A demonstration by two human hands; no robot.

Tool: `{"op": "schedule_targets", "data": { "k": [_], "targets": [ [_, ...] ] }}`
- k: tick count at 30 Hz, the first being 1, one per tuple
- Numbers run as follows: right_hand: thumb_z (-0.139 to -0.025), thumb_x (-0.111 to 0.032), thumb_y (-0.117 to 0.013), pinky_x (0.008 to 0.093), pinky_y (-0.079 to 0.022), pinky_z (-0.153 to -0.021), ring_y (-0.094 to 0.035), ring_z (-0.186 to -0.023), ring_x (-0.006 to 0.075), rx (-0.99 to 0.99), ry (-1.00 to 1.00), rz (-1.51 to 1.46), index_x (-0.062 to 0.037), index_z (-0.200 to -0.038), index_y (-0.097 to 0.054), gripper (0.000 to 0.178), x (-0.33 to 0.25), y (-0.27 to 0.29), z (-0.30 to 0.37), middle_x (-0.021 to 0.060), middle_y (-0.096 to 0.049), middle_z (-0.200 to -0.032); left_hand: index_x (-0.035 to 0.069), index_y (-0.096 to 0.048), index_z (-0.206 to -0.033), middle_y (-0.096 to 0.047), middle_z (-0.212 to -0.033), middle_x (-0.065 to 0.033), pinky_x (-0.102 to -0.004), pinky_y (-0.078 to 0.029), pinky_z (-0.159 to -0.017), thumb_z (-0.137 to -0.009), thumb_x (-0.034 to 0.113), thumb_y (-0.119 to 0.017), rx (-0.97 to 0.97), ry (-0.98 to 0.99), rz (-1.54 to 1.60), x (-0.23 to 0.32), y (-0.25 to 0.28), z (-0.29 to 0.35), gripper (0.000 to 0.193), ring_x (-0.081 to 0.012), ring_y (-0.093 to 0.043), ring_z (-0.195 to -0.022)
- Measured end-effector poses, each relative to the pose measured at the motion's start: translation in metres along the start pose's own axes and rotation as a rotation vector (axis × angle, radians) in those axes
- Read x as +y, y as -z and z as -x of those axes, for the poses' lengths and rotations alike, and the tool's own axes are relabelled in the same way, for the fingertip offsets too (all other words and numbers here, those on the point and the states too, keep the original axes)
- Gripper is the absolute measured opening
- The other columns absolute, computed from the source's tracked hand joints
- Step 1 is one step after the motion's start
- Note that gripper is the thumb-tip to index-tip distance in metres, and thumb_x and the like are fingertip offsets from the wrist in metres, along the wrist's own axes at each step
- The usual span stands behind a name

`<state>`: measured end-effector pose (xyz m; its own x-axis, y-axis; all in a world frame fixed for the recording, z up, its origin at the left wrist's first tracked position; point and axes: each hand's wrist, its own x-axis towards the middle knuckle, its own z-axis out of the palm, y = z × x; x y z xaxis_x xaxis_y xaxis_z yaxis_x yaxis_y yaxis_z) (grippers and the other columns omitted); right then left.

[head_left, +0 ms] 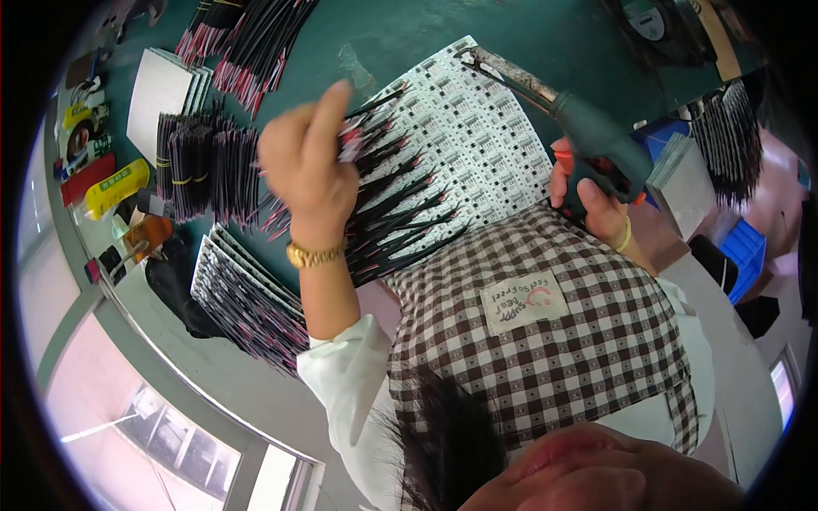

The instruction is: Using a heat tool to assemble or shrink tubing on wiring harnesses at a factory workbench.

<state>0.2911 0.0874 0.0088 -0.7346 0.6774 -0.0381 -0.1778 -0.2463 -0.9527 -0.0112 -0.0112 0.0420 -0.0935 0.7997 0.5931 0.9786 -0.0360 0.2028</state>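
In front of me a white circuit board panel [477, 128] with rows of small dark parts lies tilted against my apron. Many black wires [396, 213] with reddish ends fan out from its left side. My left hand [311, 166], blurred by motion, is raised over these wires. Its fingers are curled, and reddish wire ends show at them; how many wires they hold is hidden. My right hand [596, 200] grips a dark green soldering gun [596, 128] with orange parts. The gun's tip is close to the panel's far edge; whether it touches is unclear.
Bundles of black wires [192, 162] and stacked white panels [162, 98] occupy the left of the green table [375, 34]. Wired panels [247, 298] stand nearer me. A yellow bottle [118, 189] is at far left. A device with a dial [652, 25] sits back right; a blue crate [743, 255] is right.
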Motion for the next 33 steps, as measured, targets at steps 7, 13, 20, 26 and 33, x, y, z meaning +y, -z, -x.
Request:
{"op": "schedule_targets", "data": {
  "k": [7, 13, 20, 26, 33],
  "targets": [
    [-0.091, -0.025, -0.054, 0.0273, -0.043, -0.063, -0.052, -0.067, 0.0140, -0.055, -0.096, -0.060, 0.0047, -0.126, -0.045, 0.047, 0.013, -0.011, 0.005, 0.0098, -0.056, -0.079, 0.001, -0.048, -0.102, -0.059, -0.078, -0.0176, -0.0423, -0.048, -0.056, -0.077, 0.008, -0.056, -0.233, 0.463, 0.248, 0.034, -0.016, 0.007, 0.027, -0.0347, -0.060, -0.061],
    [-0.094, -0.018, -0.049, 0.0279, -0.045, -0.064, -0.052, -0.068, 0.0129, -0.058, -0.112, -0.156, 0.0039, -0.127, -0.044, 0.040, 0.022, -0.013, 0.010, 0.0093, -0.056, -0.081, 0.005, -0.054, -0.098, -0.059, -0.063, -0.0118, -0.0397, -0.046, -0.051, -0.078, 0.007, -0.057, -0.384, 0.453, 0.144, 0.028, -0.036, 0.010, 0.020, -0.0306, -0.059, -0.053],
    [-0.093, -0.019, -0.051, 0.0284, -0.045, -0.067, -0.053, -0.069, 0.0134, -0.033, -0.120, -0.143, 0.0032, -0.130, -0.044, 0.043, 0.025, -0.015, 0.013, 0.0093, -0.057, -0.082, 0.007, -0.060, -0.096, -0.065, -0.071, -0.0104, -0.0295, -0.047, -0.051, -0.077, 0.006, -0.064, -0.257, 0.715, 0.347, 0.025, -0.035, 0.016, 0.020, -0.0205, -0.059, -0.052],
    [-0.093, -0.018, -0.051, 0.0289, -0.042, -0.074, -0.053, -0.073, 0.0132, -0.087, -0.121, -0.040, 0.0023, -0.132, -0.043, 0.045, 0.023, -0.003, 0.015, 0.0084, -0.057, -0.085, 0.003, -0.065, -0.090, -0.065, -0.073, -0.0074, -0.0255, -0.046, -0.055, -0.078, 0.009, -0.070, -0.035, 0.678, 0.483, 0.021, -0.049, 0.026, 0.014, -0.0129, -0.057, -0.057],
    [-0.092, -0.017, -0.053, 0.0278, -0.044, -0.073, -0.053, -0.076, 0.0121, -0.119, -0.111, 0.014, 0.0015, -0.129, -0.046, 0.042, 0.019, -0.009, 0.013, 0.0069, -0.057, -0.086, 0.000, -0.067, -0.090, -0.063, -0.078, 0.0044, -0.0184, -0.045, -0.066, -0.081, 0.006, -0.070, -0.182, 0.788, 0.453, 0.024, -0.038, 0.017, 0.011, -0.0033, -0.054, -0.071]
  ]
}}
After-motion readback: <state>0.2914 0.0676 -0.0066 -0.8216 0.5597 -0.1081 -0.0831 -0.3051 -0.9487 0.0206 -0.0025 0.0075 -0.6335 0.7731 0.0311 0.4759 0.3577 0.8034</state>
